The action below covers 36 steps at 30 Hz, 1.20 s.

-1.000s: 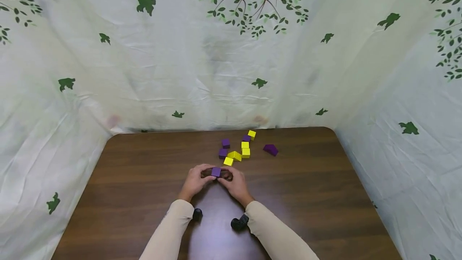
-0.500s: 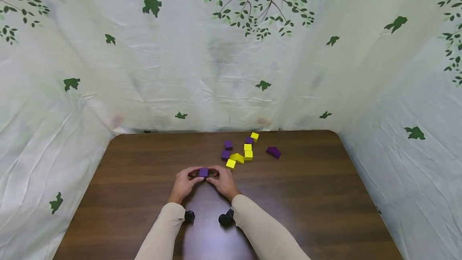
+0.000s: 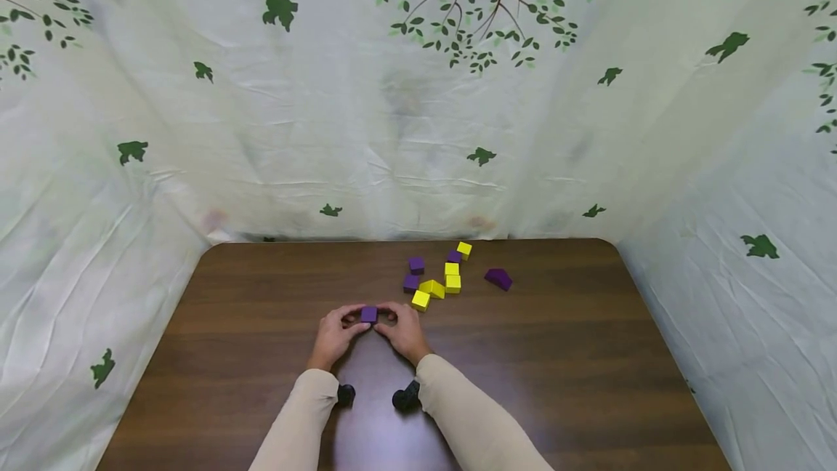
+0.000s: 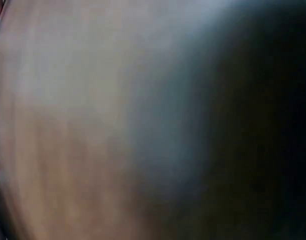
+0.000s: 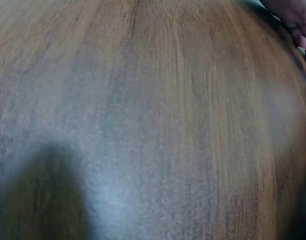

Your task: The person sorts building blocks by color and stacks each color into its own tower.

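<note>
In the head view a purple cube (image 3: 369, 315) sits between my two hands over the middle of the table. My left hand (image 3: 332, 334) pinches it from the left, thumb in front and fingers behind. From the right my right hand (image 3: 404, 331) holds it the same way. The cube's underside is hidden. A yellow cube (image 3: 421, 301) lies just beyond the right hand's fingers. The left wrist view is mostly blurred tabletop; the right wrist view catches part of the right hand (image 5: 295, 20) at its top right corner.
Behind the hands lie purple cubes (image 3: 416, 265), a yellow wedge-shaped block (image 3: 433, 288), stacked-looking yellow cubes (image 3: 453, 283) and a far yellow cube (image 3: 464, 250). A purple angular block (image 3: 499, 279) lies apart to the right. A patterned cloth (image 3: 418, 166) surrounds the wooden table (image 3: 556, 355).
Both hands have shifted left with the purple cube, away from the other blocks, and have then stayed nearly still. The head view has turned slightly. The loose blocks keep their arrangement.
</note>
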Each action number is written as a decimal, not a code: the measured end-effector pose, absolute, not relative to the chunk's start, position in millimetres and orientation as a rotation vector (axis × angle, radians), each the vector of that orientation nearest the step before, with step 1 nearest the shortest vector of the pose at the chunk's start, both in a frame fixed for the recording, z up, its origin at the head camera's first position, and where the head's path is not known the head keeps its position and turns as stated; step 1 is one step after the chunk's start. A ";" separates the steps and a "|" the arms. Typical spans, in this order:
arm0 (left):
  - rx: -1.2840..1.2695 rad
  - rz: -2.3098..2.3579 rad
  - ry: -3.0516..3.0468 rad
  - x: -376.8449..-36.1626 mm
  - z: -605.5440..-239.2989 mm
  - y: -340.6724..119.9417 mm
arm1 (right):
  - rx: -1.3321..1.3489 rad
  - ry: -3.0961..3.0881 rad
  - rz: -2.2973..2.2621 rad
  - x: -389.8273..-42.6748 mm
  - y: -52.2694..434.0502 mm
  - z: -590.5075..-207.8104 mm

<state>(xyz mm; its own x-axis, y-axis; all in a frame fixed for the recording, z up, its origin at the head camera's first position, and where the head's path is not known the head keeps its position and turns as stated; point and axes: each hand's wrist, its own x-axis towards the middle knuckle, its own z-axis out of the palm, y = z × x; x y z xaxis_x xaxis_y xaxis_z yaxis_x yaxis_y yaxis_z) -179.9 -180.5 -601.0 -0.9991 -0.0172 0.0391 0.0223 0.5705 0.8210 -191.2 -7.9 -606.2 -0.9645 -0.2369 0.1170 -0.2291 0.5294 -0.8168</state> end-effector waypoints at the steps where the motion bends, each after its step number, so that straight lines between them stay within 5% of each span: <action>1: -0.006 -1.438 -2.745 -179.8 -601.4 -180.3 | -0.419 2.745 -1.458 -191.1 -7.7 -606.8; 21: -0.012 -1.392 -2.759 -179.6 -603.9 -181.1 | -0.543 2.617 -1.776 -179.4 25.8 -603.3; 36: -0.030 -1.381 -2.761 -180.0 -606.7 -181.6 | -0.387 2.985 -1.386 -233.6 65.3 -570.3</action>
<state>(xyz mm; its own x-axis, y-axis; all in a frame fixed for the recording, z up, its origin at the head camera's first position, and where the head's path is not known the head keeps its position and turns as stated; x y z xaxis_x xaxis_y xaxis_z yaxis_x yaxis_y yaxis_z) -180.0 -181.6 -606.7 -0.9983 -0.0071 0.0576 0.0418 0.5997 0.7991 -233.6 65.3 -570.3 -0.9581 -0.1373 0.2513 -0.2806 0.6255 -0.7280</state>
